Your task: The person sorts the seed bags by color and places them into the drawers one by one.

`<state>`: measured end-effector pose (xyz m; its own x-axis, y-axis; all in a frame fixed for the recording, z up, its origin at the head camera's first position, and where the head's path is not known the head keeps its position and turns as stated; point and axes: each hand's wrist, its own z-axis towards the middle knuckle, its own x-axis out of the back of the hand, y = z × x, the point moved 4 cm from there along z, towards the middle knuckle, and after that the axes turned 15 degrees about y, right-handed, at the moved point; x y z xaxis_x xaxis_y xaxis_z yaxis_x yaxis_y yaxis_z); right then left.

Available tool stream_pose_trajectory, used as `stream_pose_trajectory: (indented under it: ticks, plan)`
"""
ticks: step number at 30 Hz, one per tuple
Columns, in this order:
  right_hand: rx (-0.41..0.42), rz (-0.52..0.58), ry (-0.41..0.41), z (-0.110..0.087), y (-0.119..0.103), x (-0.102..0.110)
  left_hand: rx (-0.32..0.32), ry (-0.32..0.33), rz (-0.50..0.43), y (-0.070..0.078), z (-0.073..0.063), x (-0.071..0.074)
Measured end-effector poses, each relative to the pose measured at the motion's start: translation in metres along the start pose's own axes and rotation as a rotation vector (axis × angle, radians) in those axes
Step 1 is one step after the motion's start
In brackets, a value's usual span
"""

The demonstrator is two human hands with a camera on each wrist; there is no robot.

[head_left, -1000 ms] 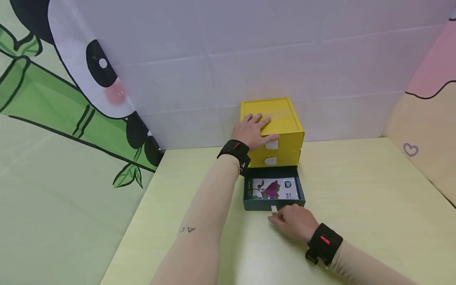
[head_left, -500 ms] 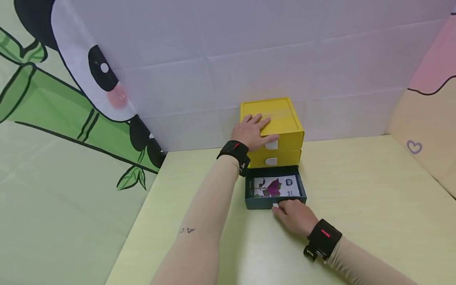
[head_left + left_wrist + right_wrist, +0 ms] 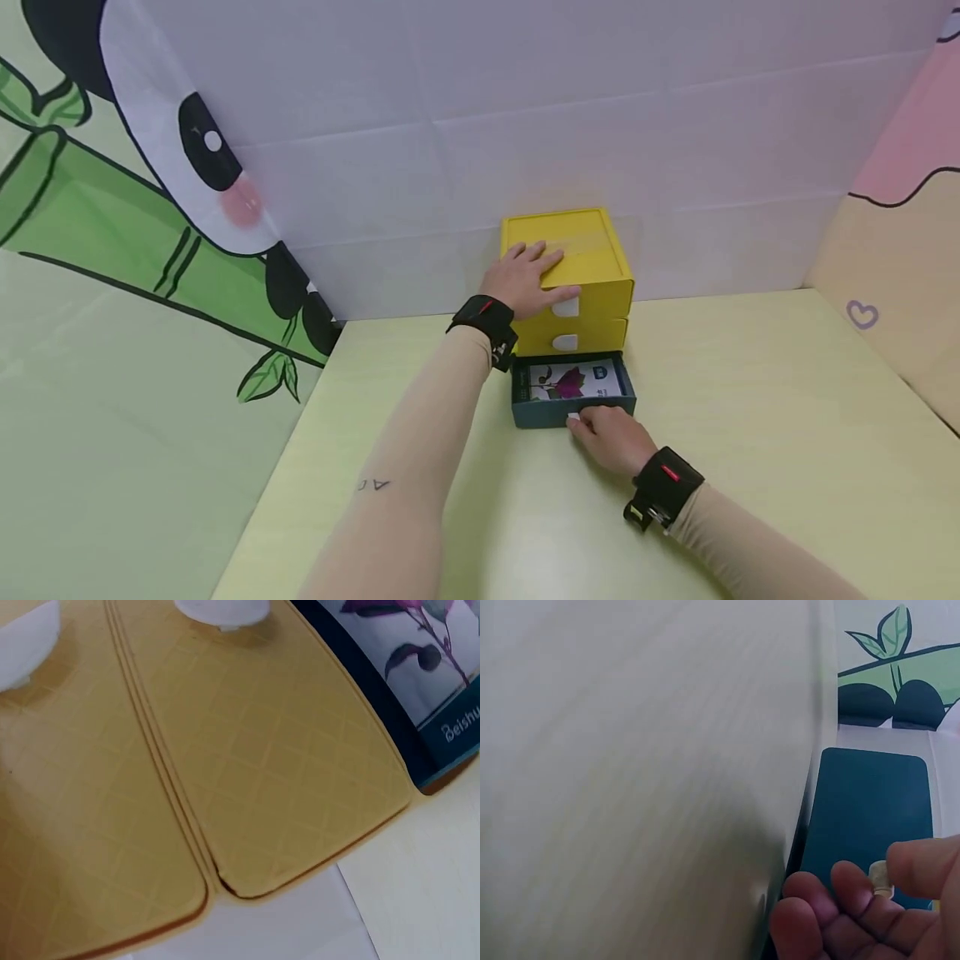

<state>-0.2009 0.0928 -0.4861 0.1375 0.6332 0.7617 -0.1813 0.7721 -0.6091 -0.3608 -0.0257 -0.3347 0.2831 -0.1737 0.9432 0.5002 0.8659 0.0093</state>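
A small yellow drawer unit (image 3: pixel 588 250) stands at the back of the table, two yellow drawer fronts with white tabs stacked in it. My left hand (image 3: pixel 522 279) rests on its top, fingers spread, thumb at the front edge. Below those fronts, a dark teal drawer (image 3: pixel 536 415) juts out toward me. Inside it lies a flat white packet (image 3: pixel 609 377) printed with a purple flower. My right hand (image 3: pixel 618 437) pinches the drawer's white pull tab (image 3: pixel 881 874) between thumb and curled index finger. The left wrist view shows the yellow drawer fronts (image 3: pixel 292 750) but not the left hand.
The pale yellow table (image 3: pixel 750 400) extends on both sides of the unit. Behind stands a pale lilac backdrop (image 3: pixel 555 150) with a cartoon eye and green bamboo on the left. A peach-coloured panel (image 3: pixel 892 275) borders the table on the right.
The teal drawer has slid back toward the yellow unit, so less of it shows. My right hand has moved forward with its tab. The left hand stays on top.
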Motion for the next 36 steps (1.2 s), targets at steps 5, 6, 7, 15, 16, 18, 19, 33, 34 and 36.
stream_pose_trajectory:
  ticks: [5,6,7,15,16,18,19,33,34,36]
  plan:
    - [-0.008,0.003,0.009,0.005,0.002,0.0,0.023,0.002,-0.066,-0.001,-0.002,0.0]
    - [-0.009,0.003,0.008,0.006,0.003,-0.001,0.024,0.004,-0.073,-0.001,-0.002,0.0]
    - [-0.006,0.004,0.005,0.009,0.003,-0.001,0.029,0.006,-0.073,-0.003,-0.001,0.001]
    - [-0.02,0.007,-0.013,0.031,0.013,-0.002,0.032,0.003,-0.078,-0.003,0.006,-0.002]
    - [-0.019,0.004,-0.01,0.035,0.016,-0.002,0.035,0.004,-0.079,-0.003,0.007,-0.002]
    - [-0.013,0.0,-0.006,0.042,0.019,-0.002,0.043,0.005,-0.079,-0.002,0.009,-0.001]
    - [-0.012,0.0,-0.006,0.045,0.02,-0.002,0.048,0.002,-0.076,-0.002,0.011,-0.001]
    - [0.019,-0.003,-0.007,0.092,0.033,0.002,0.099,-0.009,-0.04,-0.003,0.032,-0.001]
    - [0.02,-0.004,-0.01,0.094,0.035,0.001,0.1,-0.01,-0.038,-0.002,0.033,-0.002]
    - [0.011,-0.005,-0.018,0.096,0.04,0.002,0.099,-0.016,-0.038,0.0,0.035,-0.004]
